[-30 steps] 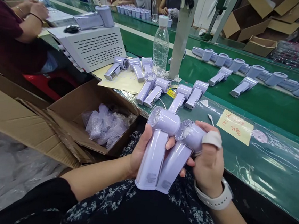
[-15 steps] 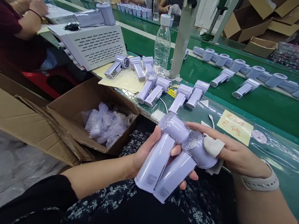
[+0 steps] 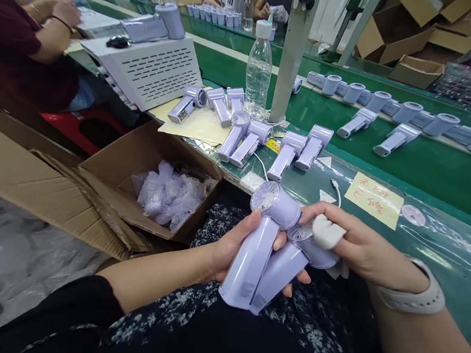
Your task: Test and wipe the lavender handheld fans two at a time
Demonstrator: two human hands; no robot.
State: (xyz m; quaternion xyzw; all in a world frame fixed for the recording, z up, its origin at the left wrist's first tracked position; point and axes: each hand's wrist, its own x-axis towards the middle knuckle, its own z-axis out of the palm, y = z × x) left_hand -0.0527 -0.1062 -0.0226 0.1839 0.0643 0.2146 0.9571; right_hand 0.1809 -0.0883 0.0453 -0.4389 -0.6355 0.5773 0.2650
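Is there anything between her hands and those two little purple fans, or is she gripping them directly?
Mostly directly. The left hand wraps bare around the handles of both handheld fans. The right hand rests on the right fan's head, where a white finger cover sits between one fingertip and the plastic. Nothing else visible intervenes.

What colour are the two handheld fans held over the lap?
Pale lilac handheld fans, clearest in the head view.

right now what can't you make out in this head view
- Head view: small labels on the bases of the two lilac handheld fans are too small to read.
- Left hand: palm hidden behind the fans.
- Right hand: a white fingertip wrap covers one finger.
- Yellow paper note: handwriting illegible.
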